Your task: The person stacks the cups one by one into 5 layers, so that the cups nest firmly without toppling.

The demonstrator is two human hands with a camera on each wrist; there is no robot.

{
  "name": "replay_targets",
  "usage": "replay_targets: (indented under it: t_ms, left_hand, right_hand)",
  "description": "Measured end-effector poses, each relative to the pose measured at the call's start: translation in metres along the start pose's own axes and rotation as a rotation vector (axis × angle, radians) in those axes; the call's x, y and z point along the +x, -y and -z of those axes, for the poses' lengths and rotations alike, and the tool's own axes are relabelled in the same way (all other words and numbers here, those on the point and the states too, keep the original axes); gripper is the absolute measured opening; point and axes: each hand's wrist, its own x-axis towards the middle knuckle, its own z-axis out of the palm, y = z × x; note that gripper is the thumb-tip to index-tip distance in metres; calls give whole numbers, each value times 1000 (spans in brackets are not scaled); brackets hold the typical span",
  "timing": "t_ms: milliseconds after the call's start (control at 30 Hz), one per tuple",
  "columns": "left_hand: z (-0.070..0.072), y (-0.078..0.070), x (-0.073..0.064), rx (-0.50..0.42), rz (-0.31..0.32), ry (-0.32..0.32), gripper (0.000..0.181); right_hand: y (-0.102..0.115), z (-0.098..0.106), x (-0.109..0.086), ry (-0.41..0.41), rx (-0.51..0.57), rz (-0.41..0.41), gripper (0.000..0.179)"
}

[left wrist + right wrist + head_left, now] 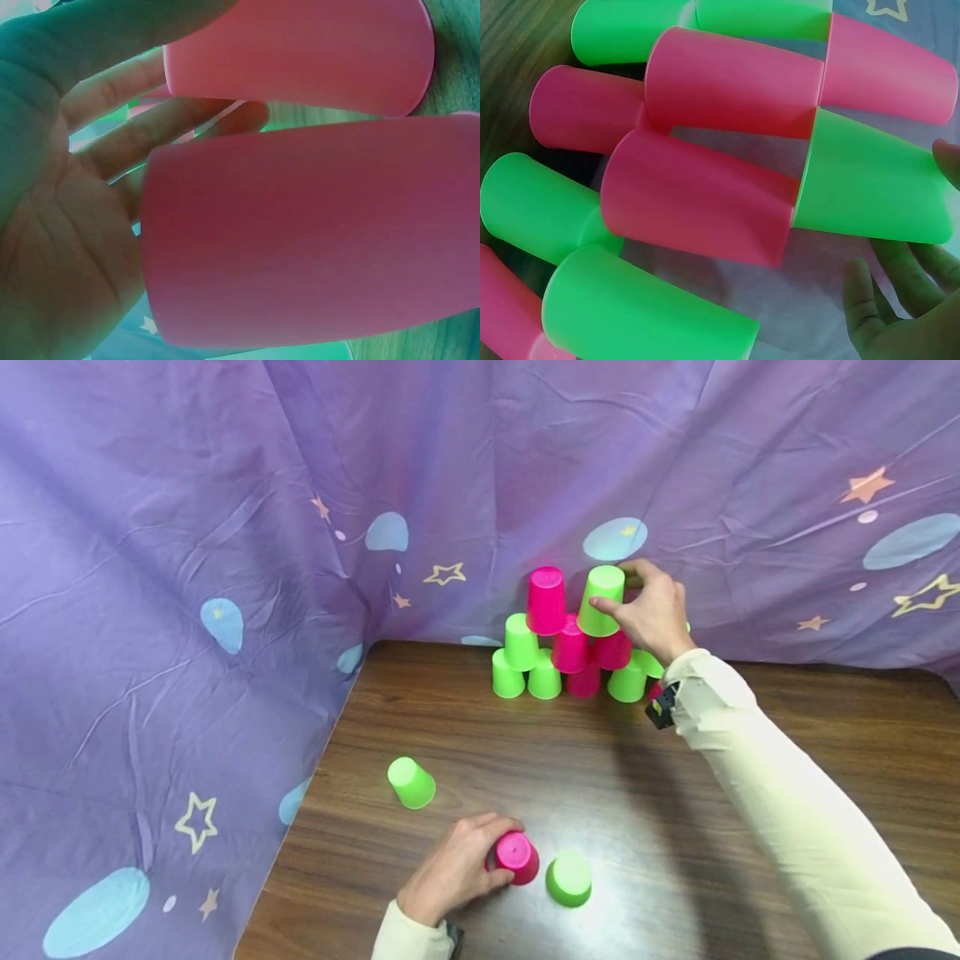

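My right hand pinches an upside-down green cup between thumb and fingers at the third level of a cup pyramid. Beside it stands a pink cup. In the right wrist view, the green cup's rim meets the bases of two pink cups below, one of them the nearer pink cup. My left hand holds an upside-down pink cup low over the front of the table, thumb and fingers around it. A second pink cup is close under the palm, mostly hidden from the head view.
A green cup stands just right of the left hand, another green cup farther left. Green cups and pink ones form the pyramid's lower rows, near the purple curtain behind the wooden table.
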Motion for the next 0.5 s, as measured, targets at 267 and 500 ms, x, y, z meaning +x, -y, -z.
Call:
replay_targets:
  t_ms: [267,500]
  left_hand:
    - [0,-2,2,4,29,6,49]
    - [0,-4,2,-2,40,-6,49]
  right_hand:
    - [1,3,-7,-29,25,7,67]
    - [5,10,-21,-52,28,10,63]
